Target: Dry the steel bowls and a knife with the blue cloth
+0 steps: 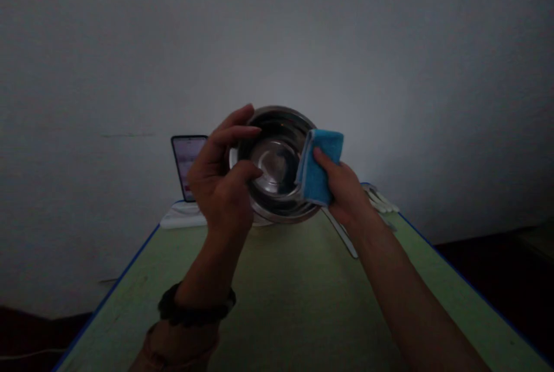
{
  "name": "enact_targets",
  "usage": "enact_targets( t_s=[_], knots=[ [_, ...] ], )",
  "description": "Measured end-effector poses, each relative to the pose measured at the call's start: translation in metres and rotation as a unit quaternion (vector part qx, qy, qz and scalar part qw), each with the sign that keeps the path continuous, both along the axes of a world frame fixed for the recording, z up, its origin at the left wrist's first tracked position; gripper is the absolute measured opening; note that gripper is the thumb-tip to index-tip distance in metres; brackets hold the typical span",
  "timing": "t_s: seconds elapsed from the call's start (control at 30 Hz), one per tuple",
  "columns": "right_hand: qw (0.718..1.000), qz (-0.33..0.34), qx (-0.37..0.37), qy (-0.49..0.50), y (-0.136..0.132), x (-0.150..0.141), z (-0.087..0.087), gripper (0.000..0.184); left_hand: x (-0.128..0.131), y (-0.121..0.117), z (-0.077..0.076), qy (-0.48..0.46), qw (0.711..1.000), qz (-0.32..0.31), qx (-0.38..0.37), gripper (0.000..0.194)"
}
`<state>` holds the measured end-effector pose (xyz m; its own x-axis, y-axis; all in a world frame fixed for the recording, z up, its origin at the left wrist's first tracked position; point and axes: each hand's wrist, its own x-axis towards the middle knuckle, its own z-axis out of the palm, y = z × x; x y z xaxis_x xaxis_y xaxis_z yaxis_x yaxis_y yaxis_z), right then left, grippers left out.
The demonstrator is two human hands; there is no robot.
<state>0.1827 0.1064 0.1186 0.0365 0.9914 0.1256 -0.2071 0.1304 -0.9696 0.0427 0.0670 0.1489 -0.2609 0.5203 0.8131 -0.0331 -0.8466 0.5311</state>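
A shiny metal bowl [277,164] is held up above the table, its open side facing me. My left hand [225,176] grips the bowl's left rim, with the thumb inside and some fingers over the edge. In my right hand [341,187] is a folded blue cloth [324,167], pinched with the thumb on its near face. The cloth lies over the right rim of the bowl, and the fingers behind it are hidden.
A phone [186,167] stands upright at the table's back left, by a white folded item [184,215]. White-handled utensils [381,199] lie at the back right. A long, light-coloured utensil handle [341,235] rests on the green table [294,297]. Behind is a plain wall.
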Motion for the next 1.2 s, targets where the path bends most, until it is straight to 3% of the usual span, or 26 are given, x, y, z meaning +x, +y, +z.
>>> enact_targets(
  t_s=[0.07,0.17,0.27,0.37,0.43,0.5,0.63,0.73,0.8,0.87,0.97,1.1,1.2],
  knots=[
    [0.993,0.084,-0.059,0.065,0.000,-0.004,-0.003,0.032,0.004,-0.001,0.000,0.003,1.000,0.028,0.011,0.032],
    [0.987,0.113,-0.078,0.088,-0.001,-0.006,-0.004,0.026,-0.001,0.003,0.002,0.014,1.000,-0.007,-0.020,0.029],
    [0.989,0.135,-0.056,0.016,-0.003,0.000,-0.002,0.020,-0.014,0.009,0.004,0.010,0.990,-0.113,-0.084,0.036],
    [0.976,0.195,-0.023,-0.090,-0.006,0.012,0.003,0.021,-0.024,0.011,0.003,0.024,0.957,-0.239,-0.164,0.046],
    [0.967,0.187,0.020,-0.170,-0.007,0.018,0.005,0.022,-0.024,0.008,0.002,0.063,0.932,-0.293,-0.203,0.050],
    [0.957,0.138,0.076,-0.245,-0.008,0.023,0.007,0.021,-0.019,0.003,0.000,0.090,0.924,-0.305,-0.211,0.049],
    [0.931,0.008,0.156,-0.329,-0.008,0.022,0.012,0.028,-0.007,-0.005,-0.002,0.134,0.934,-0.282,-0.172,0.050],
    [0.928,-0.087,0.188,-0.311,-0.008,0.015,0.014,0.032,-0.003,-0.005,-0.005,0.120,0.955,-0.241,-0.127,0.048],
    [0.939,-0.113,0.183,-0.267,-0.006,0.010,0.013,0.033,-0.005,-0.002,-0.007,0.090,0.971,-0.203,-0.083,0.045],
    [0.965,-0.102,0.147,-0.193,-0.004,0.007,0.010,0.035,-0.007,0.002,-0.010,0.067,0.984,-0.157,-0.049,0.044],
    [0.998,-0.030,0.048,-0.040,0.001,0.005,0.005,0.034,-0.005,0.004,-0.016,0.047,0.995,-0.073,-0.039,0.044],
    [0.988,0.057,-0.060,0.132,0.003,-0.003,0.001,0.025,0.005,0.005,-0.022,0.000,1.000,0.010,-0.009,0.046],
    [0.980,0.081,-0.090,0.159,0.001,-0.013,-0.005,0.020,0.009,0.010,-0.027,-0.021,0.999,0.015,0.019,0.050]
  ],
)
